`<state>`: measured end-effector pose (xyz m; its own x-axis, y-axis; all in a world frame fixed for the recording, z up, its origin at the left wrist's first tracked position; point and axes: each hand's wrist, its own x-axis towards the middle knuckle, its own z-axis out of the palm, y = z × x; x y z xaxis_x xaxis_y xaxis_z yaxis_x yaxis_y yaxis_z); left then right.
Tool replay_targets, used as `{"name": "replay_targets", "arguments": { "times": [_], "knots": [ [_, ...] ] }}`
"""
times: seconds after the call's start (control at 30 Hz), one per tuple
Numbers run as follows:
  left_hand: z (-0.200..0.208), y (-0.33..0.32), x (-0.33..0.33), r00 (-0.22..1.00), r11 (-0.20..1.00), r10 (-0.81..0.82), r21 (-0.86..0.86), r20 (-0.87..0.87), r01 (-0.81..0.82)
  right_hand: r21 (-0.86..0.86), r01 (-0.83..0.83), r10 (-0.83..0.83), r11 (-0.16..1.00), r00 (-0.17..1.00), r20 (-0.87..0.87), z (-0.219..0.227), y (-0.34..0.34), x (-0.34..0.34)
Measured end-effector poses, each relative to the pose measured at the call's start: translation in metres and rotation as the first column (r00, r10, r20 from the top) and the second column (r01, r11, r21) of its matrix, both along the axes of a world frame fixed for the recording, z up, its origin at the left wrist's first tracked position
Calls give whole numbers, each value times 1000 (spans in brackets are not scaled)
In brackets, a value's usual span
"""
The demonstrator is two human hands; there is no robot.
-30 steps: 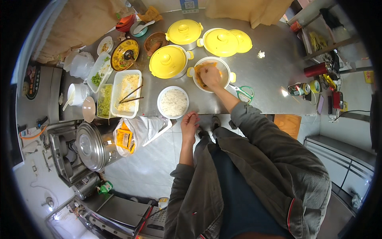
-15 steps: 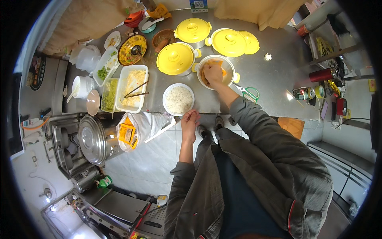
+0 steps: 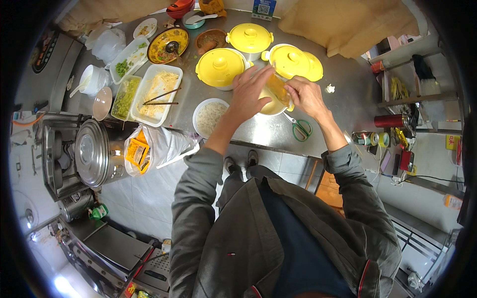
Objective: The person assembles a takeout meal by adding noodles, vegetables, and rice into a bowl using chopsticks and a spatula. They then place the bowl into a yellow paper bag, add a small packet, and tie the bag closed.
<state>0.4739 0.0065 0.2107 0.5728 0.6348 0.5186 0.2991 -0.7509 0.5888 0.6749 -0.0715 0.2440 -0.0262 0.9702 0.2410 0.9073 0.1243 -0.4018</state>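
Observation:
An orange-yellow packet (image 3: 278, 88) is tilted over an open white pot (image 3: 272, 106) on the metal counter. My right hand (image 3: 304, 94) pinches its right edge. My left hand (image 3: 248, 92) has its fingers stretched out and the thumb apart, the fingertips by the packet's upper left; whether they touch it I cannot tell. Both hands and the packet hide much of the pot. A bowl of white rice (image 3: 210, 117) stands just left of it, partly behind my left forearm. Green-handled scissors (image 3: 301, 130) lie to the right.
Yellow-lidded pots (image 3: 218, 67) stand behind the hands. On the left are a tub of shredded food with chopsticks (image 3: 158, 97), a tub of green bits (image 3: 126, 94) and a yellow patterned bowl (image 3: 168, 45). A white bag (image 3: 166, 149) hangs at the counter's front edge.
My right hand has come up out of the pot with the orange packet. The left hand has moved from beside the rice bowl up to the packet. The view has shifted somewhat.

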Motion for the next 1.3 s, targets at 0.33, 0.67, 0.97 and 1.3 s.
{"name": "replay_targets", "arguments": {
  "times": [0.33, 0.67, 0.97, 1.3],
  "knots": [
    [12, 51, 26, 906, 931, -306, 105, -292, 348, 130, -49, 56, 990, 997, -53, 18, 3, -15],
    [58, 43, -48, 909, 966, -249, -13, -334, 260, -171, -284, 125, 943, 783, -609, -54, 1, -1],
    [49, 45, -136, 896, 974, -209, 1, -392, 228, -226, -373, -108, 900, 314, -943, -110, 32, -81],
    [-22, 51, -191, 935, 961, -222, -225, -277, 161, -75, 228, -220, 971, 720, -658, -112, -43, -140]
  ]
}}
